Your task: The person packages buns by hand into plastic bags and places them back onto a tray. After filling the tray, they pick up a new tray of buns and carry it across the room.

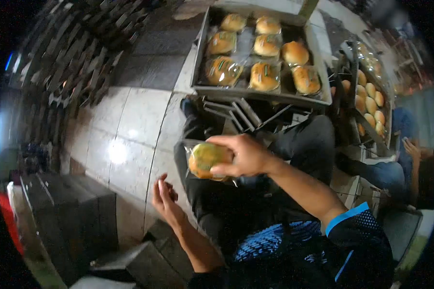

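A bread bun in clear plastic (202, 161) is held by my right hand (243, 156) above my lap, thumb and fingers round its right side. To its lower left, my left hand (166, 196) hangs over the tiled floor with its fingers loosely curled and apart, and nothing shows in it. Beyond my knees stands a metal tray (265, 94) with several buns; most are wrapped, such as the wrapped bun at the front (264, 77). One bun at the right of the tray (295, 53) looks unwrapped.
At the right is another tray (386, 115) with several rows of buns (370, 104). Another person's hand (412, 147) is at the far right. A dark box (67, 216) stands at lower left. Stacked dark metal pieces (48, 62) fill the upper left.
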Demonstrator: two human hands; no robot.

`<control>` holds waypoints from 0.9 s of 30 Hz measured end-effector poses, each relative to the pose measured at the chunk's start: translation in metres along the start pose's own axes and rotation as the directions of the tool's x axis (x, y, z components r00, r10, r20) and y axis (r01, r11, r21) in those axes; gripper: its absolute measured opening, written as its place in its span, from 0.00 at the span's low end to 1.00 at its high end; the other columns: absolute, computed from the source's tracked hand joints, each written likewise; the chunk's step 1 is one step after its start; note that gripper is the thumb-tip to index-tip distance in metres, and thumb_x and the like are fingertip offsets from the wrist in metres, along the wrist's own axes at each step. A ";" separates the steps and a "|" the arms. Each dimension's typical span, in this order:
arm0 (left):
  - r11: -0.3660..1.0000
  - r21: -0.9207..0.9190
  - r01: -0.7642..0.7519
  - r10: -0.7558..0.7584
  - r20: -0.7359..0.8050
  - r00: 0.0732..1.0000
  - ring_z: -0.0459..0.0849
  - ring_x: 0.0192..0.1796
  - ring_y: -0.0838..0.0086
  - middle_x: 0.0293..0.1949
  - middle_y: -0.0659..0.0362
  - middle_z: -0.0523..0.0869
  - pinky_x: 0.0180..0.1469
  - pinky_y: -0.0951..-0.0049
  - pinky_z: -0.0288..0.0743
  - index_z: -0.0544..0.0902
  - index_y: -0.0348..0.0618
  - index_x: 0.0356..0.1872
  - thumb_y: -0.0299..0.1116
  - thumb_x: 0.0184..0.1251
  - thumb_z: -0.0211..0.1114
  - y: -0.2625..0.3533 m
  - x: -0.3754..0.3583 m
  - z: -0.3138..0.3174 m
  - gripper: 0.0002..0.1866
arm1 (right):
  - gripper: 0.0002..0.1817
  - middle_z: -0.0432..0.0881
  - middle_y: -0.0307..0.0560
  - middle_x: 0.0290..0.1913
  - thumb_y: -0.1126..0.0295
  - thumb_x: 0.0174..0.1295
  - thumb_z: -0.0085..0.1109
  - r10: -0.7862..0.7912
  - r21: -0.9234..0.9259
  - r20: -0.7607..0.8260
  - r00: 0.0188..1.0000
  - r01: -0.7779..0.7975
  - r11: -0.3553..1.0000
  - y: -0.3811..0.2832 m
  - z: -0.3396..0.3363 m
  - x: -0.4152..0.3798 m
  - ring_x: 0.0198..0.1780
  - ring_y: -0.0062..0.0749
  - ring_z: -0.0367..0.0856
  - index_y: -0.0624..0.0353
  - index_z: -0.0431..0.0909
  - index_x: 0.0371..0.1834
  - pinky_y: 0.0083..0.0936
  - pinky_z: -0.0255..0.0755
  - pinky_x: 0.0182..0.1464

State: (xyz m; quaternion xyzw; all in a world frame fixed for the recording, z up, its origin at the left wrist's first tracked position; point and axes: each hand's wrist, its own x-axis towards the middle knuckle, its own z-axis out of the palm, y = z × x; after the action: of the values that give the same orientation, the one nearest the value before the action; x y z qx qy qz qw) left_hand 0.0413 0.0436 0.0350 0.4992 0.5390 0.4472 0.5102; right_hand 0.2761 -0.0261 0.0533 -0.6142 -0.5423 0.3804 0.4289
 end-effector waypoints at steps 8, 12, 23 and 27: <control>0.920 0.087 -0.383 0.274 0.554 0.786 0.81 0.36 0.66 0.34 0.54 0.82 0.37 0.69 0.74 0.82 0.36 0.42 0.32 0.58 0.72 -0.026 -0.035 0.087 0.14 | 0.40 0.81 0.49 0.49 0.42 0.58 0.67 0.329 0.329 -0.751 0.573 -0.108 0.938 0.065 -0.236 0.021 0.45 0.30 0.82 0.62 0.68 0.64 0.27 0.76 0.41; 0.793 0.198 -0.576 0.208 0.801 0.562 0.81 0.40 0.53 0.36 0.50 0.86 0.46 0.59 0.75 0.86 0.38 0.40 0.30 0.59 0.68 -0.060 -0.045 0.106 0.10 | 0.27 0.84 0.46 0.41 0.47 0.72 0.50 0.054 -0.105 -0.874 0.483 -0.296 0.949 0.065 -0.253 0.017 0.23 0.22 0.77 0.64 0.76 0.54 0.21 0.69 0.27; 0.637 0.171 -0.751 0.392 0.767 0.508 0.78 0.27 0.55 0.22 0.52 0.82 0.36 0.59 0.72 0.86 0.38 0.32 0.31 0.62 0.69 -0.077 -0.063 0.115 0.06 | 0.12 0.84 0.55 0.44 0.68 0.61 0.62 0.087 -0.256 -0.268 0.959 -0.158 0.954 0.076 0.005 -0.127 0.45 0.51 0.82 0.62 0.81 0.44 0.41 0.75 0.51; 0.842 0.154 -0.517 0.288 0.682 0.672 0.82 0.31 0.61 0.26 0.51 0.84 0.33 0.66 0.75 0.86 0.37 0.37 0.40 0.55 0.78 -0.059 -0.070 0.118 0.17 | 0.07 0.83 0.53 0.40 0.74 0.61 0.61 -0.173 -0.392 -0.436 0.883 -0.014 0.920 0.072 -0.015 -0.129 0.41 0.47 0.83 0.62 0.80 0.41 0.38 0.76 0.44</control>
State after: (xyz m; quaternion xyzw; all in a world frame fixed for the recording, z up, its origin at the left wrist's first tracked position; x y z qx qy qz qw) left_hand 0.1525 -0.0357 -0.0259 0.8068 0.2761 0.2561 0.4552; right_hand 0.2985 -0.1588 -0.0094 -0.7356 -0.5135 0.0908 0.4324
